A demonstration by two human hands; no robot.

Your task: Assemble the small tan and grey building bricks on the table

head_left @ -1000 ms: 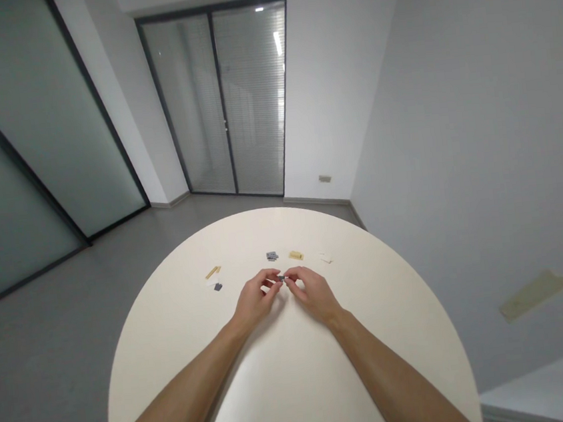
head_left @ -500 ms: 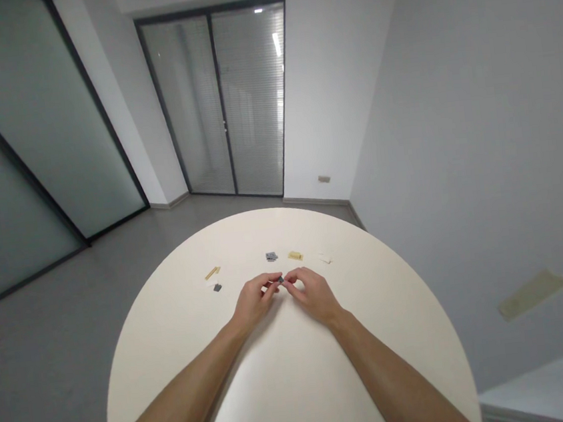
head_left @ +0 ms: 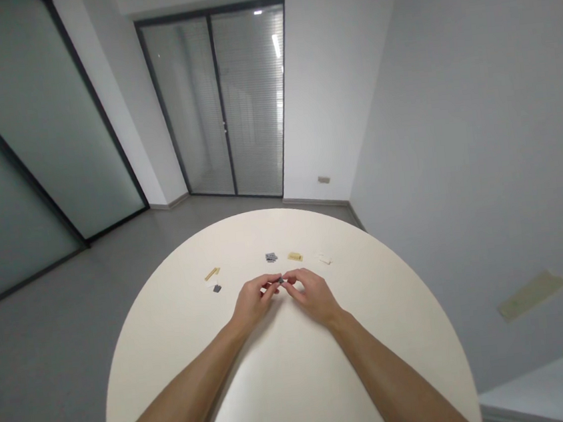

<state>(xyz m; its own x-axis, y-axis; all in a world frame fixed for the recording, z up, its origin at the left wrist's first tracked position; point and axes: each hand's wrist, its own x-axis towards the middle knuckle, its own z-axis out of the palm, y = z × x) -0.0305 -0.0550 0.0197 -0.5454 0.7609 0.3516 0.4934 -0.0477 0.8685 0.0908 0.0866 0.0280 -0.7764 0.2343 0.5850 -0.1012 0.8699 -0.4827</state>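
Small grey piece sits pinched between fingers of left hand and right hand.

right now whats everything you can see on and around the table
round table: 1, cream, under the arms
small dark piece: 1, dark grey, between both hands' fingertips
square piece: 1, dark grey, on table, left
yellow strip: 1, yellow, on table, left
grey piece: 1, grey, on table, ahead
yellow tile: 1, yellow, on table, ahead
white scrap: 1, white, on table, right
glass door: 1, grey blinds, far wall
left hand: 1, pinching
right hand: 1, pinching
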